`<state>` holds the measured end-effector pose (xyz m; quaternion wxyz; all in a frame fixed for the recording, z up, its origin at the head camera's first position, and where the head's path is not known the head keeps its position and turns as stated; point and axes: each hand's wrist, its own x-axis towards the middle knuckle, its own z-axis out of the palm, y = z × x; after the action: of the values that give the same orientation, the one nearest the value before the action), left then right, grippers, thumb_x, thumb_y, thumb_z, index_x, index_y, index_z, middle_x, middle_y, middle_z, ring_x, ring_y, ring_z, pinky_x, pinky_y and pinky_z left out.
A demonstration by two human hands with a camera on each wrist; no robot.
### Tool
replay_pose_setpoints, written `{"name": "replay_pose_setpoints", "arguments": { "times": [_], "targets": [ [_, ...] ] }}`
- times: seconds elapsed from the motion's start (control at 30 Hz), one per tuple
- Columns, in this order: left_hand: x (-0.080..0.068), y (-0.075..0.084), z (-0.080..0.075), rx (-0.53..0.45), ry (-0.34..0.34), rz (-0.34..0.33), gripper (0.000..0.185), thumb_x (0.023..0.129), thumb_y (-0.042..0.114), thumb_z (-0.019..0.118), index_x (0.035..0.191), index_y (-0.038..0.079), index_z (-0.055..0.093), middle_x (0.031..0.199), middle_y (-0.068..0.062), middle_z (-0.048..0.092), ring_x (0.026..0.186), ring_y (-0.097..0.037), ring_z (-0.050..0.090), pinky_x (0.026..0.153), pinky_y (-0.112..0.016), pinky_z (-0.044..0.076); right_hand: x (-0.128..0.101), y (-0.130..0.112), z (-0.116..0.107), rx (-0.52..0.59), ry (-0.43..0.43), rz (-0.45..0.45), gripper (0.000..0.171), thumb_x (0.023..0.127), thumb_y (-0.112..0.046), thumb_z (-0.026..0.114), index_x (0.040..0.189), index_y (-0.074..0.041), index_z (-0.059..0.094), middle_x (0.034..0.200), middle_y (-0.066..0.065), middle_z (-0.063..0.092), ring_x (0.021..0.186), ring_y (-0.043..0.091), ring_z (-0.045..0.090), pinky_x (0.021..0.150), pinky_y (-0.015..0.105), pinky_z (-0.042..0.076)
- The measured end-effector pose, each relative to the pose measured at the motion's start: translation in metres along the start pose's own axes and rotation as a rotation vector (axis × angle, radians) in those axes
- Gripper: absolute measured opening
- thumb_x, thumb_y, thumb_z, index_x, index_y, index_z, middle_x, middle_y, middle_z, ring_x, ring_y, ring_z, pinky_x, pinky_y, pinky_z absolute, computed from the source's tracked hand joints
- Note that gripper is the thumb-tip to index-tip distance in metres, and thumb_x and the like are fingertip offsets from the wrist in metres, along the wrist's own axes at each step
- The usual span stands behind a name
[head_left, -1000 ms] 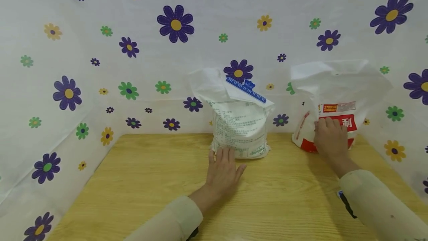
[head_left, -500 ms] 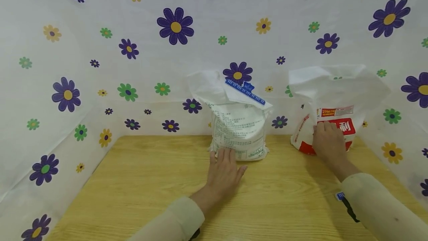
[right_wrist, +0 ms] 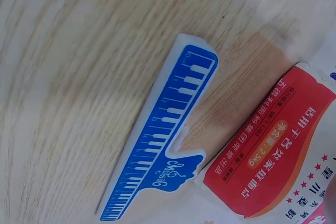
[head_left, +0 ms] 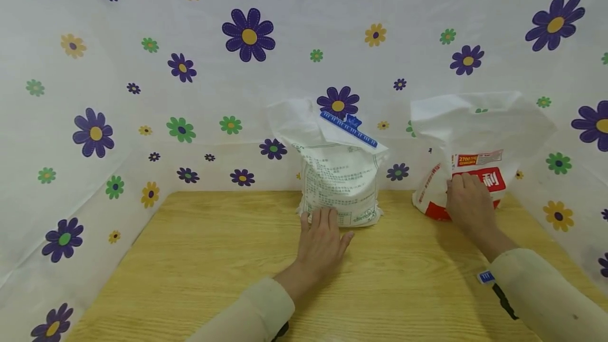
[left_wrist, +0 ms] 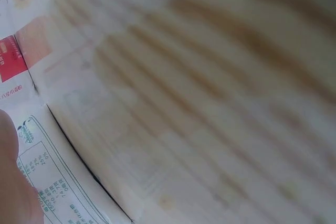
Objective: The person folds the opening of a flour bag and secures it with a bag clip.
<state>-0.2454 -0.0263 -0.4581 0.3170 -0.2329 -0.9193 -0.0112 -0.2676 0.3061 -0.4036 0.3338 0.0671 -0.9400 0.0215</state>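
Observation:
My left hand (head_left: 319,241) reaches toward the back of the table, fingers spread and fairly straight. Its fingertips touch the lower front of a white bag with green print (head_left: 339,186). A blue piano-key clip (head_left: 349,129) slants across this bag's folded top. To the right, my right hand (head_left: 472,205) has bent fingers at the front of a red-and-white flour bag (head_left: 491,179); its fingertips are hidden. This bag stands upright, its white top spread wide. Under my right forearm, a second blue piano-key clip (right_wrist: 165,135) lies on the table, mostly hidden by the sleeve in the head view.
Both bags stand near the back edge of the wooden table (head_left: 214,257). A white flower-print cloth (head_left: 199,30) hangs behind and along the sides. Dark straps show at my sleeves.
The flour bag has shifted very slightly left and nearer, with my right hand still on it. My left hand has stayed at the other bag's base.

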Motion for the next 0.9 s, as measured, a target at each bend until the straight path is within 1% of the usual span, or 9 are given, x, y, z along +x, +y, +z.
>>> {"name": "replay_pose_setpoints", "arguments": {
  "times": [0.17,0.27,0.47,0.7,0.8,0.9],
  "targets": [
    [0.003,0.003,-0.001,-0.009,-0.002,0.008,0.054,0.099,0.054,0.049,0.116,0.003,0.051,0.105,-0.01,0.055,0.101,-0.026,0.046,0.09,-0.046,0.03,-0.002,0.0,-0.002,-0.007,0.034,-0.037,0.021,0.093,-0.006,0.063,0.087,0.008,0.049,0.078,0.024,0.054,0.071,0.037,0.053,0.067,0.047,0.047],
    [0.004,0.005,-0.001,-0.009,-0.006,0.004,0.053,0.1,0.053,0.048,0.116,0.003,0.051,0.102,-0.01,0.054,0.099,-0.026,0.045,0.089,-0.046,0.03,-0.003,0.0,-0.002,-0.008,0.043,-0.054,0.022,0.093,-0.005,0.063,0.083,0.006,0.047,0.075,0.021,0.051,0.068,0.034,0.051,0.063,0.044,0.044],
    [0.007,0.009,0.001,-0.001,0.015,0.008,0.051,0.097,0.051,0.055,0.116,0.003,0.051,0.098,-0.008,0.053,0.097,-0.025,0.044,0.09,-0.045,0.027,-0.005,-0.001,-0.004,-0.003,0.042,-0.077,0.024,0.093,-0.006,0.064,0.082,0.004,0.046,0.072,0.018,0.05,0.066,0.031,0.048,0.062,0.04,0.041],
    [0.008,0.012,0.001,0.047,0.034,0.029,0.045,0.099,0.046,0.048,0.116,0.004,0.053,0.103,-0.006,0.053,0.097,-0.024,0.044,0.091,-0.045,0.028,-0.01,0.0,-0.004,0.005,0.081,-0.117,0.025,0.092,-0.005,0.064,0.078,0.002,0.045,0.069,0.015,0.047,0.064,0.03,0.047,0.06,0.039,0.039],
    [0.008,0.013,-0.001,0.059,0.039,0.031,0.045,0.098,0.044,0.049,0.116,0.004,0.054,0.104,-0.007,0.054,0.099,-0.024,0.046,0.092,-0.045,0.029,-0.011,0.0,-0.005,0.009,0.093,-0.134,0.025,0.092,-0.005,0.063,0.077,0.002,0.045,0.068,0.014,0.046,0.063,0.03,0.046,0.06,0.038,0.039],
    [0.01,0.014,-0.002,0.063,0.045,0.032,0.043,0.096,0.042,0.053,0.116,0.004,0.054,0.105,-0.007,0.054,0.101,-0.025,0.047,0.093,-0.045,0.03,-0.012,-0.002,-0.007,0.011,0.1,-0.146,0.024,0.091,-0.005,0.065,0.078,0.002,0.046,0.068,0.014,0.047,0.063,0.029,0.046,0.059,0.038,0.039]
  ]
}}
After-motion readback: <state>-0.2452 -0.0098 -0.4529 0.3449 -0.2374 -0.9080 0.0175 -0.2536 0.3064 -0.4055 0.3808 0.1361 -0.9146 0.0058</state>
